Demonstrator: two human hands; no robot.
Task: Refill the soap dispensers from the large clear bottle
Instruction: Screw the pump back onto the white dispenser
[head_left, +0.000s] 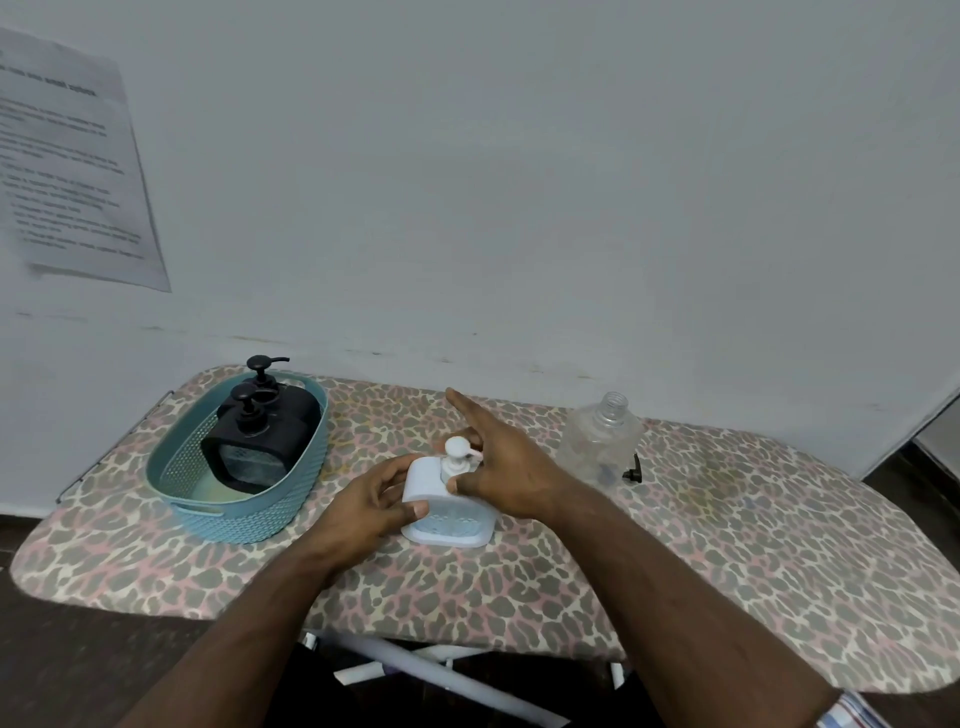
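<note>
A white soap dispenser (448, 512) stands upright in the middle of the leopard-print board (727, 545). My left hand (374, 501) grips its left side. My right hand (501, 462) pinches the white pump head (457, 453) between thumb and fingers, index finger pointing away. The large clear bottle (600, 441) stands uncapped to the right, near the wall, with a small black cap or pump part (632, 470) beside it. Two black dispensers (254, 441) sit in a teal basket (208, 506) at the left.
The board ends close to me and at the left; white legs (415, 665) show beneath it. A wall runs right behind the board, with a printed sheet (72, 166) taped at upper left. Dark floor lies on both sides.
</note>
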